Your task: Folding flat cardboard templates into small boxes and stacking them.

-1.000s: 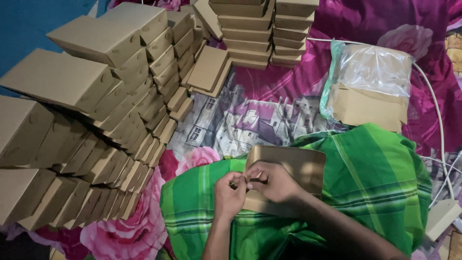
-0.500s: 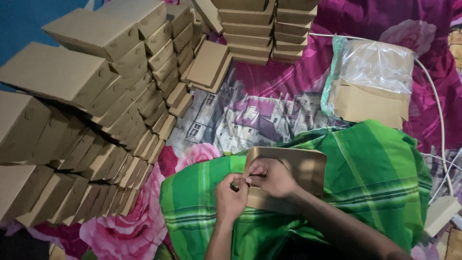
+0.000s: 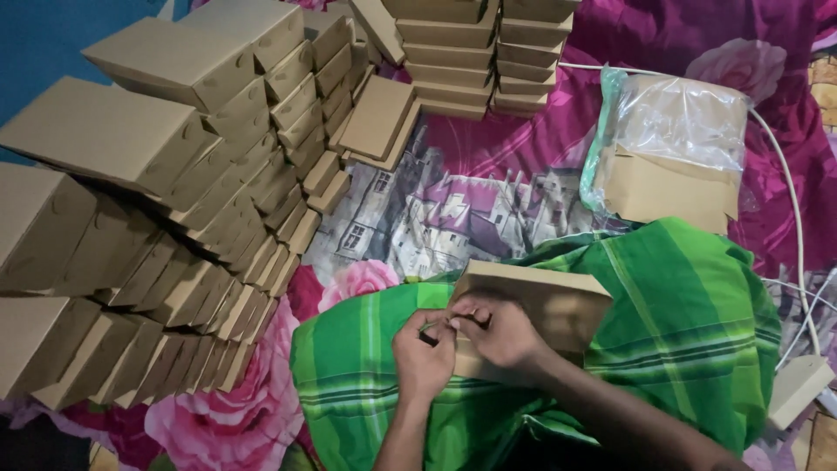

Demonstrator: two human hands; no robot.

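Nearest: both hands meet at the near-left corner of a half-folded brown carton lying on the green checked cloth over the lap; left hand and right hand each have a grip pinched together on its edge/flap, so this carton looks unfinished. Beyond, by the bedsheet's right edge, a plastic bag of flat blanks looks unfolded. Left edge and far edge: many finished boxes stacked, so prob. well along.
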